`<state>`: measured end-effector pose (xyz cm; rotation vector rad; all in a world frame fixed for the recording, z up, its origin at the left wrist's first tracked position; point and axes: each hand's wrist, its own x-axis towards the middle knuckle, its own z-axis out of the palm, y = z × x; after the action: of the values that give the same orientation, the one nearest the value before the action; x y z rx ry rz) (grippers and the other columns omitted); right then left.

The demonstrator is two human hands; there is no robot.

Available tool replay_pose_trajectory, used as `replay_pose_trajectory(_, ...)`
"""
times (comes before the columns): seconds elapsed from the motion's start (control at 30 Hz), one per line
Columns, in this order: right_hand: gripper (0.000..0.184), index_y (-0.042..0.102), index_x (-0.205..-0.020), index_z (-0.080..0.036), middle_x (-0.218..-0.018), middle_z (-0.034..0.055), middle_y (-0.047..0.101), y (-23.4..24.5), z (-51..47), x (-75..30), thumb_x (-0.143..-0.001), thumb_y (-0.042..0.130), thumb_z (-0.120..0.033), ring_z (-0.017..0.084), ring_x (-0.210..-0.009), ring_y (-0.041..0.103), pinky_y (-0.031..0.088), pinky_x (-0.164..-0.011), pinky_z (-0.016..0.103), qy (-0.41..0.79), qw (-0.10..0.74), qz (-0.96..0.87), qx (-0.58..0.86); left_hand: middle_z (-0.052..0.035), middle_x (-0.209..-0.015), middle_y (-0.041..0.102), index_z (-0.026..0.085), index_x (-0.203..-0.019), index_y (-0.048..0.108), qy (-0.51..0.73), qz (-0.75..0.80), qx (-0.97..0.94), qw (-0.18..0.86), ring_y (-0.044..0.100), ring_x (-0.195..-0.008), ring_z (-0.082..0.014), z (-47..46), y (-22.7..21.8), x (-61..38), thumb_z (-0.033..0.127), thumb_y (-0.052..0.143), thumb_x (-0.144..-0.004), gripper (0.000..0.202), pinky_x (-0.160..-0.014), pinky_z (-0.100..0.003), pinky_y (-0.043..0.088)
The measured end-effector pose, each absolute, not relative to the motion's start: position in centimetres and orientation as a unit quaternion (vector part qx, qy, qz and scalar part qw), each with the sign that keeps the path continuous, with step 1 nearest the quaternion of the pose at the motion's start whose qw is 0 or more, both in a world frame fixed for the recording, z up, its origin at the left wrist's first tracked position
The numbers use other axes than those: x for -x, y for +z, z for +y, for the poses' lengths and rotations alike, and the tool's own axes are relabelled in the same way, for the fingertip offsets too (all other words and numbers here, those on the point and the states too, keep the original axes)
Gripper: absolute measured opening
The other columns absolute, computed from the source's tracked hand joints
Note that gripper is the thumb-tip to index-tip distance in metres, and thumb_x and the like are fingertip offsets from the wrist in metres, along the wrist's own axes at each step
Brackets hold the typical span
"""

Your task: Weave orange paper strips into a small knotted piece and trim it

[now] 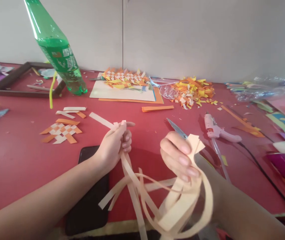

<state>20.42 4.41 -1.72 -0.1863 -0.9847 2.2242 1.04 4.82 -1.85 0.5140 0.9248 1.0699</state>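
My left hand [117, 143] is closed around a few cream paper strips [129, 170]. One strip end sticks out past the thumb, and the rest hang down over the table edge. A thicker bundle of cream paper strips [182, 206] is pinched in my right hand [177, 153], some curling down in loops. Scissors [176, 127] show a blade pointing up and left behind my right hand; their handles are mostly hidden, so I cannot tell whether they are held or lying there. Left of my hands lies a small woven orange-and-white paper piece [63, 130].
A green bottle [59, 53] leans at the back left beside a dark frame [7, 80]. A black phone-like slab [89, 200] lies under my left forearm. On the right are a pink glue gun [215, 128] with its cord and a pile of orange-yellow scraps [195, 90].
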Motion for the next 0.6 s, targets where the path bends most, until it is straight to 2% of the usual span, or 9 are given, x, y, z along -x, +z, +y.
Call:
replay_pose_trajectory(0.1,0.028,0.061,-0.067,-0.023,-0.063,-0.009,0.061,-1.7,4.5,-19.9,-0.067,0.086,-0.036,0.003,-0.036,0.049,0.043,-0.038,0.016,0.813,0.398,-0.38,0.194,0.0043,-0.062,0.05,0.017,-0.092,0.056,0.467,0.4,-0.232,0.754,0.037,-0.046,-0.0055,4.6,-1.5,-1.2,0.014,0.057,-0.08,0.013,-0.042,-0.016,0.032)
replay_pose_trajectory(0.2,0.019,0.068,-0.07,-0.022,-0.072,-0.0052,0.064,-2.3,4.7,-19.0,-0.069,0.085,-0.029,0.007,-0.058,0.062,0.052,-0.056,0.019,0.716,0.468,-0.398,0.333,-0.0003,-0.072,0.059,0.017,-0.082,0.052,0.447,0.41,-0.245,0.756,0.049,-0.054,-0.0088,4.5,-1.5,-1.5,0.006,0.054,-0.072,0.015,-0.048,-0.02,0.04)
replay_pose_trajectory(0.3,0.013,0.071,-0.071,-0.021,-0.079,-0.0037,0.066,-3.4,4.8,-18.3,-0.072,0.083,-0.025,0.009,-0.074,0.063,0.053,-0.078,0.023,0.647,0.493,-0.426,0.396,-0.0014,-0.074,0.061,0.015,-0.082,0.058,0.428,0.43,-0.271,0.748,0.057,-0.062,-0.0115,4.3,-2.0,-1.5,0.011,0.055,-0.08,0.005,-0.059,-0.024,0.048)
replay_pose_trajectory(0.37,0.011,0.072,-0.074,-0.023,-0.083,-0.0033,0.068,-3.8,4.7,-18.2,-0.072,0.083,-0.025,0.01,-0.079,0.063,0.052,-0.085,0.027,0.628,0.502,-0.426,0.415,-0.0004,-0.075,0.062,0.015,-0.086,0.062,0.427,0.421,-0.305,0.74,0.06,-0.067,-0.0115,4.2,-2.4,-1.5,0.017,0.056,-0.087,0.007,-0.065,-0.024,0.049)
replay_pose_trajectory(0.47,0.008,0.074,-0.078,-0.025,-0.086,-0.0029,0.07,-3.8,4.5,-18.2,-0.075,0.081,-0.024,0.011,-0.081,0.065,0.053,-0.086,0.029,0.63,0.508,-0.437,0.392,-0.0009,-0.083,0.066,0.016,-0.09,0.067,0.439,0.402,-0.368,0.714,0.063,-0.079,-0.0125,4.1,-2.9,-1.3,0.023,0.064,-0.087,0.009,-0.075,-0.024,0.051)
replay_pose_trajectory(0.6,0.009,0.073,-0.071,-0.025,-0.076,-0.0044,0.068,-3.0,4.4,-18.2,-0.074,0.081,-0.024,0.009,-0.073,0.063,0.054,-0.08,0.026,0.609,0.531,-0.467,0.359,-0.0049,-0.096,0.072,0.016,-0.104,0.069,0.437,0.422,-0.368,0.704,0.068,-0.092,-0.018,4.3,-2.8,-1.1,0.032,0.074,-0.082,0.027,-0.086,-0.031,0.053)
